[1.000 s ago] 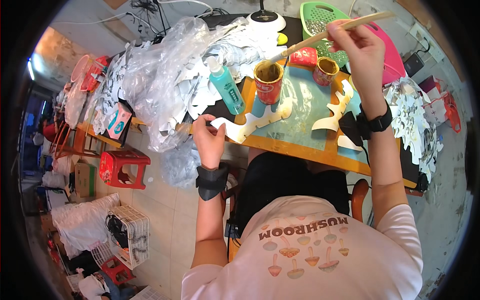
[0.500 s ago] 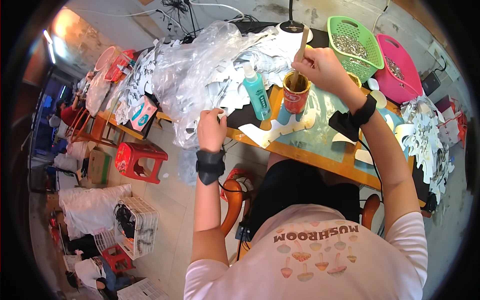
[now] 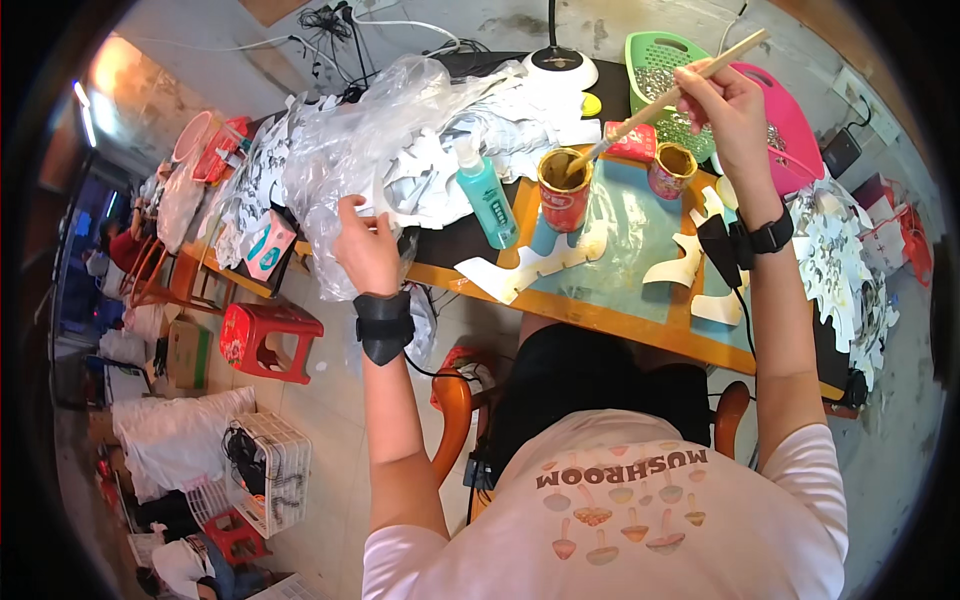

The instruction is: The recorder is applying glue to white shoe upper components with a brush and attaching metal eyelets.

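My right hand (image 3: 722, 105) pinches the wooden handle of what looks like a brush (image 3: 660, 105), which slants down to the left. Its lower end is inside the mouth of a red can (image 3: 564, 203) with brown, coated inner walls; the tip is hard to make out. My left hand (image 3: 365, 245) is empty, fingers apart, close to the clear plastic bag (image 3: 330, 165) and the heap of white cut pieces (image 3: 440, 185). Between my hands a teal spray bottle (image 3: 488, 203) stands near a jagged white cutout (image 3: 530, 268) lying along the table's front edge.
A second, smaller can (image 3: 671, 172) stands right of the red one. Green (image 3: 650, 55) and pink (image 3: 800, 125) baskets with small metallic bits are behind. More white cutouts (image 3: 680, 262) lie on the mat. A lamp base (image 3: 560, 70) stands at the back; a red stool (image 3: 270, 335) is left.
My right hand has moved up and right, tilting the handle from near upright to a slant. My left hand has shifted left and its fingers have spread. The view has shifted slightly.
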`<state>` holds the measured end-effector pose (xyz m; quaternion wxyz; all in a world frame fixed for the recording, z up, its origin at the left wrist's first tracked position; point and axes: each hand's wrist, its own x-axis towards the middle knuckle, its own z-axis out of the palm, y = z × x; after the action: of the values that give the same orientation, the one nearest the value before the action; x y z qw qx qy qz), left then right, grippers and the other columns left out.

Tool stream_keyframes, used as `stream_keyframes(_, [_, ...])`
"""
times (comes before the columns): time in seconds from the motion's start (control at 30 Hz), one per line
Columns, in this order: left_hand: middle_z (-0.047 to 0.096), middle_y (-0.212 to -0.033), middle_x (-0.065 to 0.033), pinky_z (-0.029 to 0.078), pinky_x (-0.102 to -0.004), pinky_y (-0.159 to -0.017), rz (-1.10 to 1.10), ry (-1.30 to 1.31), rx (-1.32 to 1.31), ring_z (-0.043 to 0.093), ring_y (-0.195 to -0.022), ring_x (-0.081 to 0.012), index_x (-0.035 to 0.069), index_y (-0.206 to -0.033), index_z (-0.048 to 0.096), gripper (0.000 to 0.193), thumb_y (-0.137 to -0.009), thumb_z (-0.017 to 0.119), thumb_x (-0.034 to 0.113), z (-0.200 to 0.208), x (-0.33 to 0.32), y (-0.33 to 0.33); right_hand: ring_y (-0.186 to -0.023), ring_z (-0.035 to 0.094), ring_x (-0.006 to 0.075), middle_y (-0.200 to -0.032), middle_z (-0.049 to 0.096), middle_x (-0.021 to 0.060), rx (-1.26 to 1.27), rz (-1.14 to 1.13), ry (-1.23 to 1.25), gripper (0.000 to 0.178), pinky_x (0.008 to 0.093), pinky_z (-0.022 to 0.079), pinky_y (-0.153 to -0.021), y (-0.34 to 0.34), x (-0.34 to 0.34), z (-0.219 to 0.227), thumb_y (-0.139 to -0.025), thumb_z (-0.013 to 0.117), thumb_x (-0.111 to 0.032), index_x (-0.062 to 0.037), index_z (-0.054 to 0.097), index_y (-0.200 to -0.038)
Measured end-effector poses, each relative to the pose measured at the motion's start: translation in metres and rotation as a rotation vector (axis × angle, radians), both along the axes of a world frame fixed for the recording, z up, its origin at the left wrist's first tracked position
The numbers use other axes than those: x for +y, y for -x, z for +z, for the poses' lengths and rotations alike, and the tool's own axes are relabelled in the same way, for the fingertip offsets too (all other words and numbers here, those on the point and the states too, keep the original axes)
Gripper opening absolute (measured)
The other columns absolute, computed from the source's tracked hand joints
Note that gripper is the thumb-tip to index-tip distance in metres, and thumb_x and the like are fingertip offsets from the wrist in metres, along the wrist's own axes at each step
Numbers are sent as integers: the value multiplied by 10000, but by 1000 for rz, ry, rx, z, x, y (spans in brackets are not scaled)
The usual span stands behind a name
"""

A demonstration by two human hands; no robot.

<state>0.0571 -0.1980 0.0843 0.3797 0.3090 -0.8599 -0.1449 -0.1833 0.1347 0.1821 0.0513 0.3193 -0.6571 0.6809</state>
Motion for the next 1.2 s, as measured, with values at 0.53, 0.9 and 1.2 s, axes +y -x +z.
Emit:
stream_keyframes(0.53, [647, -881, -60, 467, -258, -648, -175, 44, 76, 577, -712, -102, 9, -1041, 616, 148, -923, 534, -30, 98, -32, -34, -843, 683, 137, -1026, 691, 107, -275, 17, 526, 217, 226, 591, -711, 8, 52, -49, -955, 601, -84, 50, 643, -1120])
stream_keyframes(0.9, [668, -1008, -63, 440, -235, -774, -349, -119, 218, 575, -900, -108, -37, -987, 681, 204, -925, 489, -67, 137, 5, -113, -774, 697, 125, -928, 707, 130, -447, 153, 564, 261, 201, 600, -695, -2, 45, -84, -976, 546, -80, 75, 611, -1175])
stream_keyframes(1.2, [642, -1037, -122, 475, -271, -717, -584, -313, 236, 604, -870, -174, -4, -975, 698, 202, -798, 622, -64, 102, 147, -97, -767, 708, 139, -922, 713, 130, -595, 187, 601, 215, 216, 606, -703, -15, 45, -86, -972, 532, -75, 60, 617, -1115])
